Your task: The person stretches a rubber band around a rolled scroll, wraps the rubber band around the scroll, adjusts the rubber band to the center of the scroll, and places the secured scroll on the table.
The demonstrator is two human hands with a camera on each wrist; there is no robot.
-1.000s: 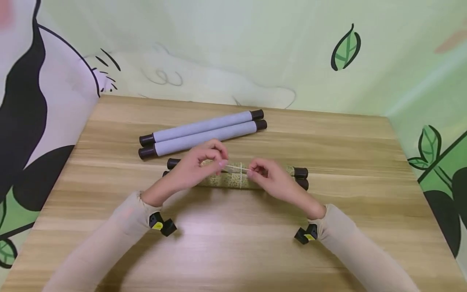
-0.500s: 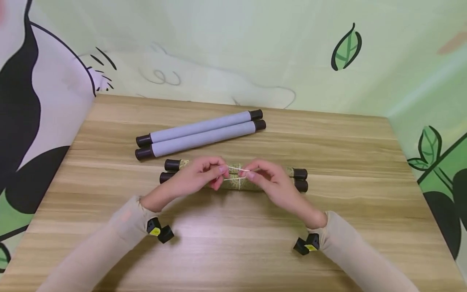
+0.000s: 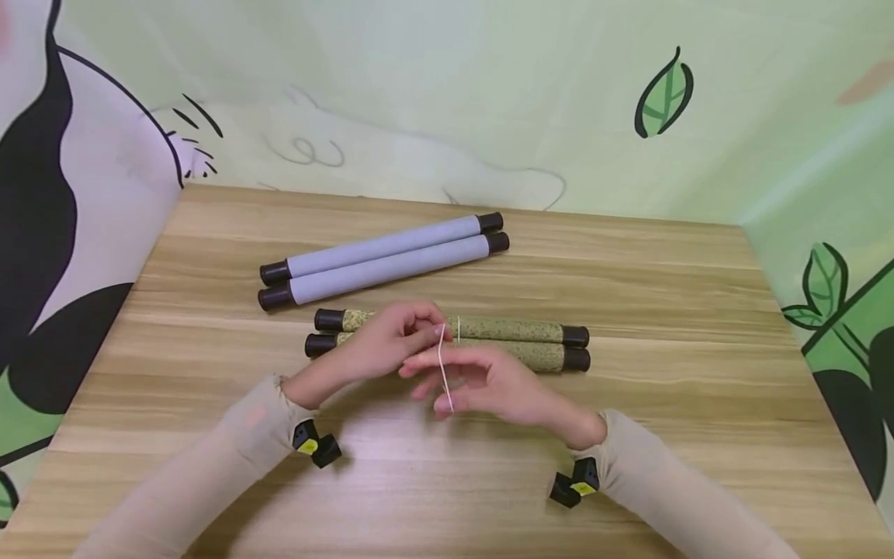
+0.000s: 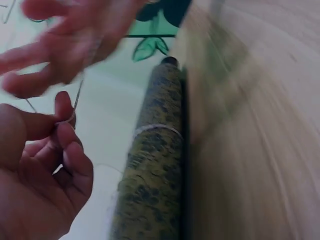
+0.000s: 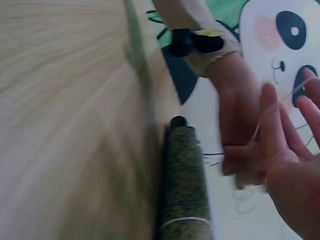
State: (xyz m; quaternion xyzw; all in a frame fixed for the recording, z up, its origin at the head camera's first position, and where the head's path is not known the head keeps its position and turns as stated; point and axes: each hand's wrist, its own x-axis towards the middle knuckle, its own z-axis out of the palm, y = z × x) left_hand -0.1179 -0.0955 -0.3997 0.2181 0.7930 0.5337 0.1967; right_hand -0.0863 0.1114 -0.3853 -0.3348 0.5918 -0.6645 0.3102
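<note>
A double-rolled scroll [image 3: 517,329], olive-green patterned with black end knobs, lies on the table, and a white string [image 3: 459,330] circles it near the middle. Over its left half, my left hand [image 3: 384,341] pinches a thin length of the string between thumb and fingers, as the left wrist view also shows. My right hand [image 3: 499,388] is in front of the scroll with thumb and forefinger spread apart. Across those two fingers runs the string [image 3: 445,379], stretched up to the left fingertips. Part of the scroll is hidden behind both hands.
Behind lies a second double-rolled scroll [image 3: 391,264], pale blue-grey with black knobs, set at a slant. The wood-grain table [image 3: 663,310] meets a pale green wall cloth [image 3: 454,93] with cartoon drawings at the back and sides.
My right hand has moved toward the front edge and opened from a pinch to spread fingers, drawing the string across them. My left hand keeps its pinch near the same place.
</note>
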